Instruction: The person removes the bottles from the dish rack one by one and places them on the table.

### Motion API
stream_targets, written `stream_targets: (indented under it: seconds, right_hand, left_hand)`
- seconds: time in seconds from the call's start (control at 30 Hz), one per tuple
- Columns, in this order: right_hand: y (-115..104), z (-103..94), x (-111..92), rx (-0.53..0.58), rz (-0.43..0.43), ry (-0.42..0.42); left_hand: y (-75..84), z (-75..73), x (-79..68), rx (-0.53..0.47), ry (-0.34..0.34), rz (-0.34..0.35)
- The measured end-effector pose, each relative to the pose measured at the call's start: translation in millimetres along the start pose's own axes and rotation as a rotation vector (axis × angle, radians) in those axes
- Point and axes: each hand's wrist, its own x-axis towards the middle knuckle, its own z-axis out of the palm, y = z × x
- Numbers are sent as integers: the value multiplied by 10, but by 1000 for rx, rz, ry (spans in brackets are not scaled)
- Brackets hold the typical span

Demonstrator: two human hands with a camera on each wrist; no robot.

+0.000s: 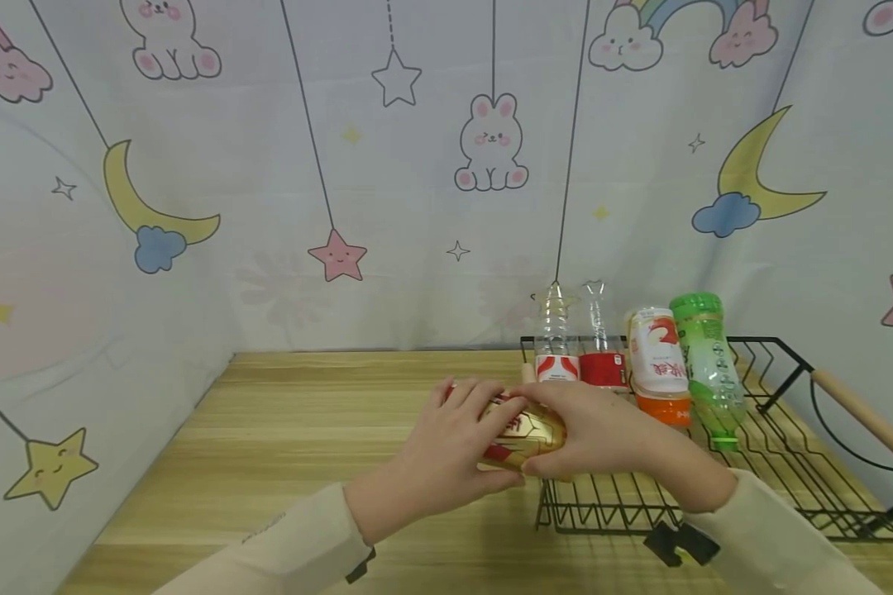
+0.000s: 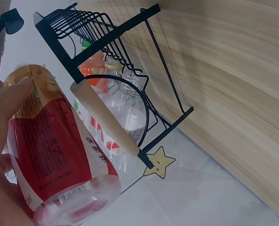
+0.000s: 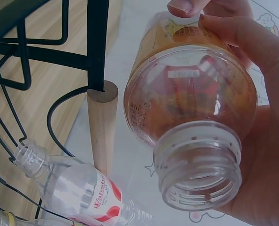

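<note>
An empty-looking clear plastic bottle with a gold and red label lies sideways between both hands, over the table at the left end of a black wire rack. My left hand grips its base end, the thumb along the label in the left wrist view. Around the neck end is my right hand, fingers and thumb curled on the bottle. In the right wrist view the bottle's open mouth has no cap and faces that camera. The palms hide part of the label.
On the rack lie a clear bottle with a red-and-white label, one with a red label, a white-and-orange bottle and a green one. A wooden handle spans the rack's right end. Behind the wooden table hangs a patterned cloth.
</note>
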Motion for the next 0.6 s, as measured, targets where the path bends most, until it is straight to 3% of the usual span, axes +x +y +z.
stream_targets:
  seconds: [0.6]
  right_hand:
    - [11,53,25,22,-13,12]
  left_hand:
    - [-9,36,-17,24,29,-3]
